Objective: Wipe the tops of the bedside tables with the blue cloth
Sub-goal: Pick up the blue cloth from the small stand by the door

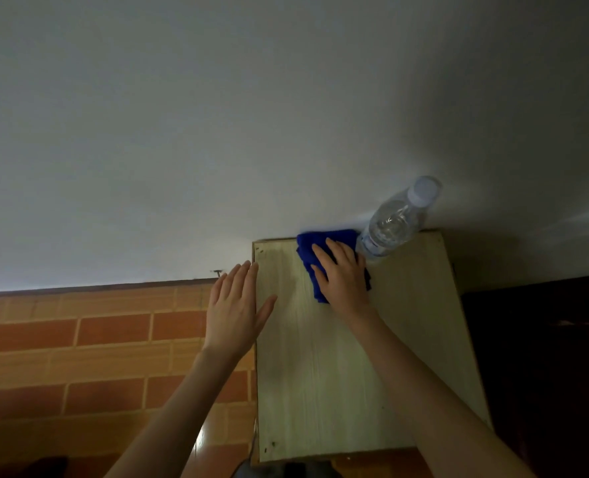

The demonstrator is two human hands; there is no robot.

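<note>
A pale wooden bedside table (324,374) stands against a white wall. The blue cloth (312,251) lies crumpled on its far part, close to the wall. My right hand (343,277) presses flat on the cloth, fingers spread over it. My left hand (234,308) hovers open at the table's left edge, fingers apart and holding nothing, its thumb over the tabletop.
A clear plastic water bottle (394,222) with a white cap stands at the table's far right corner, touching the cloth's right edge. Orange tiled floor (79,357) lies to the left. A dark piece of furniture (545,357) adjoins the table's right side.
</note>
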